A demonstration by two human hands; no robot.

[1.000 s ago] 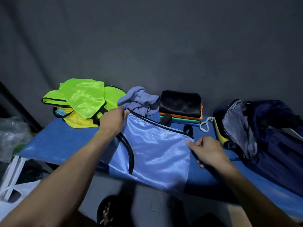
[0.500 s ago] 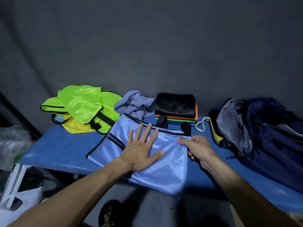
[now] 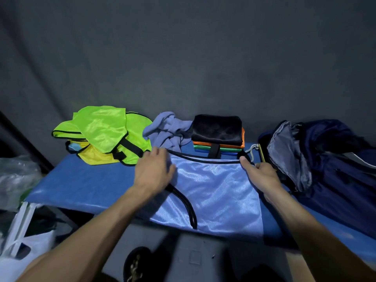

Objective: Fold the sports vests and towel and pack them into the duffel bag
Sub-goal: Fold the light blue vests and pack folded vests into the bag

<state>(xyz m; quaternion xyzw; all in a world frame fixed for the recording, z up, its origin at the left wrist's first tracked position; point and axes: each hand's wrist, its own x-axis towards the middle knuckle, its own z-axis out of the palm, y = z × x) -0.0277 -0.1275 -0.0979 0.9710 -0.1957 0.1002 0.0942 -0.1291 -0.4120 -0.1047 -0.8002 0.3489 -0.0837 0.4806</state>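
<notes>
From the head camera, your left hand (image 3: 153,171) lies on the far left corner of the light blue vest (image 3: 213,192), fingers relaxed and pressing the fabric rather than curling round it. Your right hand (image 3: 261,175) pinches the vest's far right corner at the black trim, thumb on top. The vest lies across the blue table (image 3: 85,180), its near edge hanging over the front. Behind it sit a crumpled towel (image 3: 168,129), a heap of neon green and yellow vests (image 3: 105,135) and a folded stack (image 3: 218,135) with a black piece on top. The open navy duffel bag (image 3: 325,159) stands to your right, well within reach. The fabric looks slick, so I judge the overhanging part could drag the vest off the table once you lift your left hand. A fold made with the black trim bunched near your left wrist would likely come out crooked. No brand, label or readable writing shows on anything here.
</notes>
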